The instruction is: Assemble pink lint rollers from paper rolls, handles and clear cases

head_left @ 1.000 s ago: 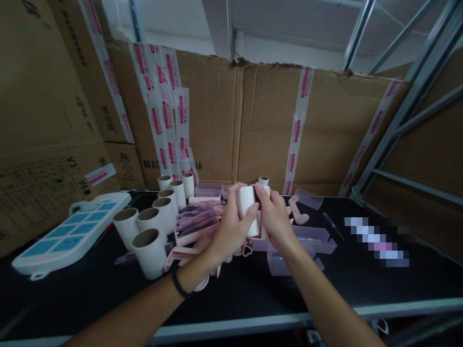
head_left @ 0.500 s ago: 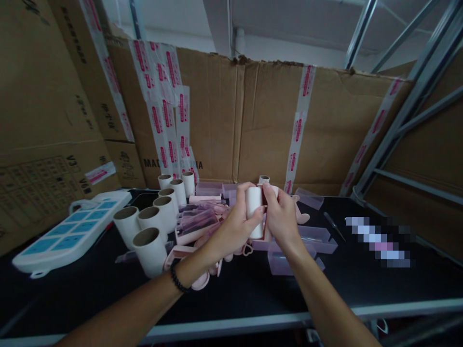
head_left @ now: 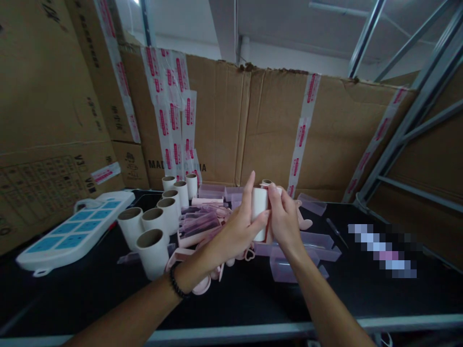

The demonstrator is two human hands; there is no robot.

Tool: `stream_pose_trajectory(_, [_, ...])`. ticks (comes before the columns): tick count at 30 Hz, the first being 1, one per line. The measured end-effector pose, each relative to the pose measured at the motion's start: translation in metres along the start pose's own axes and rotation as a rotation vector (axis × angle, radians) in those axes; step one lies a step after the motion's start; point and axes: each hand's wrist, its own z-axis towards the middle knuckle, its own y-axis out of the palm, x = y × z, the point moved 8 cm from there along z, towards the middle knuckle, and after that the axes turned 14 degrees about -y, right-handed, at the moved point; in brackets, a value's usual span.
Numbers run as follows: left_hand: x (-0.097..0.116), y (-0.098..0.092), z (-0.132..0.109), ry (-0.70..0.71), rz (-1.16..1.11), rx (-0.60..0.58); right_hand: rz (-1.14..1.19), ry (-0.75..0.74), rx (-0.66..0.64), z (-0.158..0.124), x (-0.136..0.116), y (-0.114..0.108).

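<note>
My left hand [head_left: 238, 225] grips a white paper tube [head_left: 259, 205] held upright, its thumb across the front and the index finger lifted away. Close against that tube, my right hand [head_left: 285, 214] has its fingers closed on a pale pink plastic piece [head_left: 269, 233], mostly hidden behind the fingers. Another tube's rim [head_left: 266, 182] shows just behind my hands. Below and to the left lie pink plastic parts, among them a heart-shaped ring [head_left: 249, 254] and a round piece [head_left: 201, 286]. Clear purple trays [head_left: 285, 268] lie below my right hand.
Several white tubes [head_left: 152, 254] stand at the left, beside a white power strip [head_left: 77, 229] with blue sockets. A dark pen-like tool [head_left: 336, 232] lies at the right on the black table [head_left: 238, 306]. Cardboard walls [head_left: 217, 120] close off the back and left.
My left index finger has lifted off the tube and now points up. The tube and both hands stay together; the whole view has shifted slightly.
</note>
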Motion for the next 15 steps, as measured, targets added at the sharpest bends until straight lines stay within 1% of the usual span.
stream_pose_trajectory(3, [-0.001, -0.001, -0.002, 0.001, 0.031, -0.01, 0.075, 0.004, -0.022, -0.004, 0.0, 0.007])
stream_pose_trajectory(6, [-0.002, 0.0, -0.004, 0.019, 0.034, -0.019, 0.091, 0.006, -0.015, -0.006, 0.001, 0.009])
stream_pose_trajectory(8, [-0.005, 0.0, -0.002, 0.008, 0.034, -0.003, 0.095, -0.008, -0.032, -0.006, 0.001, 0.01])
stream_pose_trajectory(9, [-0.007, -0.001, -0.001, -0.003, 0.03, 0.026, 0.1, -0.022, -0.047, -0.006, 0.0, 0.011])
stream_pose_trajectory(11, [-0.011, -0.011, 0.002, -0.021, -0.013, 0.141, 0.106, -0.053, -0.087, -0.006, -0.003, 0.014])
stream_pose_trajectory(14, [-0.019, -0.037, 0.004, -0.04, -0.149, 0.404, 0.079, -0.075, -0.201, -0.01, -0.006, 0.02])
stream_pose_trajectory(15, [-0.022, -0.044, 0.004, -0.051, -0.196, 0.464, 0.063, -0.078, -0.249, -0.012, -0.006, 0.023])
